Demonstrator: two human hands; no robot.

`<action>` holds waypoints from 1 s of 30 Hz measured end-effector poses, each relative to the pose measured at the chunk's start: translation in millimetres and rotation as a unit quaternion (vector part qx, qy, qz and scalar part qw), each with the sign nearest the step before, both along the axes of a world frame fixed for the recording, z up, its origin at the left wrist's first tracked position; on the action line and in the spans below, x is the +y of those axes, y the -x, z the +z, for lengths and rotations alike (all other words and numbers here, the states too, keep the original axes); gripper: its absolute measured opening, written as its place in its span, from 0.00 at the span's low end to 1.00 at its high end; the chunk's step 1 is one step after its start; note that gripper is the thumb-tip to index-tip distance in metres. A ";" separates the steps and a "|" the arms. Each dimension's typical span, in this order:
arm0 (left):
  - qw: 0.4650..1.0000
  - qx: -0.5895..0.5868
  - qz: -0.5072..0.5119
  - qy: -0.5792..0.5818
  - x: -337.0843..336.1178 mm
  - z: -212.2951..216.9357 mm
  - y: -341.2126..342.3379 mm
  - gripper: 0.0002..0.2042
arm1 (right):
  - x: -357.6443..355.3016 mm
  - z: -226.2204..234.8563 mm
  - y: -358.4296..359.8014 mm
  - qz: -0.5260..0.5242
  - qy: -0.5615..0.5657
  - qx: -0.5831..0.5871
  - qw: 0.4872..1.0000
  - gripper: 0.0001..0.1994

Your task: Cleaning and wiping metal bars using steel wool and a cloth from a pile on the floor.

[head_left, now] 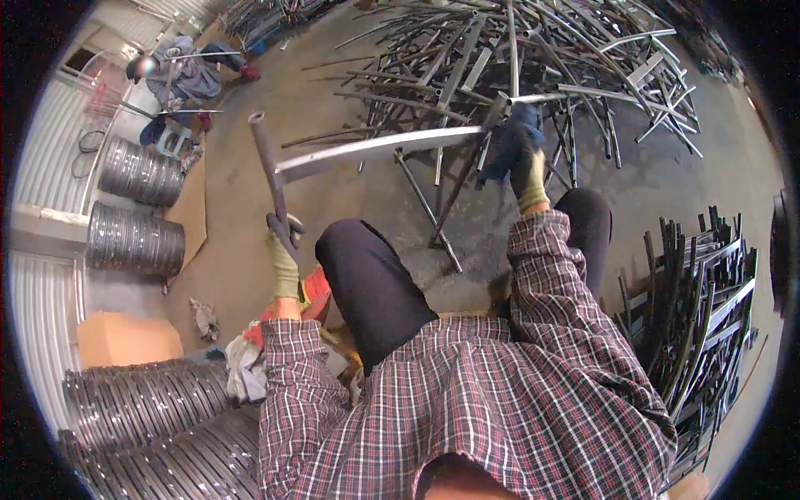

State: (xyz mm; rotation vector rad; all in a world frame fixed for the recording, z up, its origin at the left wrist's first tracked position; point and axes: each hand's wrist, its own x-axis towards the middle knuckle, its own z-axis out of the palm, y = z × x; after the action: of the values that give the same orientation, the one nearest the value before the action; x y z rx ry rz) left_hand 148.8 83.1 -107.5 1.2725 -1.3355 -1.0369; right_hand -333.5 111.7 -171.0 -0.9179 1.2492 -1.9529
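Observation:
A metal tube frame [379, 148] is held up in front of my knees, a flat, slightly curved crossbar joining two round tubes. My left hand [285, 242], in a green and dark glove, is closed around the lower end of its left tube. At the frame's right end my right hand [527, 162], gloved alike, grips a dark blue cloth [502, 158] pressed against the tube there. The cloth hides most of the right fingers and part of the joint.
Beyond the frame lies a tangled heap of similar metal frames [475, 67]. More frames stand stacked [700, 308] at my right. Bundled dark metal pieces [137, 237] and a cardboard box [129, 337] are at left. A person [179, 75] sits at the far left.

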 end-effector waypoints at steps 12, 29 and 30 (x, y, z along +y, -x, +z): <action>0.882 -0.185 0.269 0.340 31.2 32.1 36.6 0.23 | -14.6 31.1 -83.6 0.005 0.019 -0.002 1.000 0.15; 0.677 -0.618 -0.204 0.344 -7.9 122.1 143.4 0.04 | 27.9 143.3 -130.9 0.098 0.062 0.029 0.993 0.10; 0.676 -0.620 -0.201 0.344 -9.9 124.7 140.8 0.04 | 26.1 148.5 -127.5 0.121 0.086 0.019 0.989 0.11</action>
State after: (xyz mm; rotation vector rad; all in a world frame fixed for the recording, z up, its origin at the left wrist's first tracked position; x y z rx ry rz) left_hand 8.0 73.2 17.2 1.0137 -2.7670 0.3786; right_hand -206.0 137.9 -22.5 -1.1421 0.9514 -1.8752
